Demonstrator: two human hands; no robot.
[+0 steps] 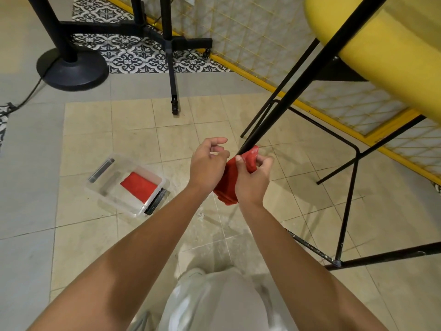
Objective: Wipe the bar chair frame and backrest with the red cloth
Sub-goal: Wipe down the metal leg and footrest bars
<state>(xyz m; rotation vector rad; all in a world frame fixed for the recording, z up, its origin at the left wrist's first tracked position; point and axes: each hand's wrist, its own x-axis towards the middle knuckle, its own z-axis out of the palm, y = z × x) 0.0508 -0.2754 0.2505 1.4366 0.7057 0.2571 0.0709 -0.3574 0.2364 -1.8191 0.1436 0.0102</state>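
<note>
The red cloth point(229, 180) is held low in the middle of the view, just above the floor, and its upper end is bunched around the lower end of a black leg point(298, 83) of the bar chair point(346, 149). The cloth is gripped by the right hand point(253, 180), whose thumb and fingers are curled round the bunched part where it meets the leg. The left hand point(210, 163) is placed against the cloth's left side with its fingers loosely curled; whether the cloth is pinched by it cannot be told. The rest of the cloth hangs folded between the two wrists. From the cloth the leg rises up and to the right to the yellow upholstery point(381, 63), which is seen at the top right corner; thinner black bars of the frame spread below it on the right. To the left of the hands a clear plastic box point(99, 171) is set on the beige floor tiles point(107, 130), and a second red cloth point(139, 187) is laid inside it. Farther off, a black round base point(71, 68) and a black wheeled stand point(171, 68) are seen on patterned tiles point(133, 53), beside a yellow-framed mesh panel point(262, 32). At the bottom edge, light trousers point(214, 302) are seen.
</note>
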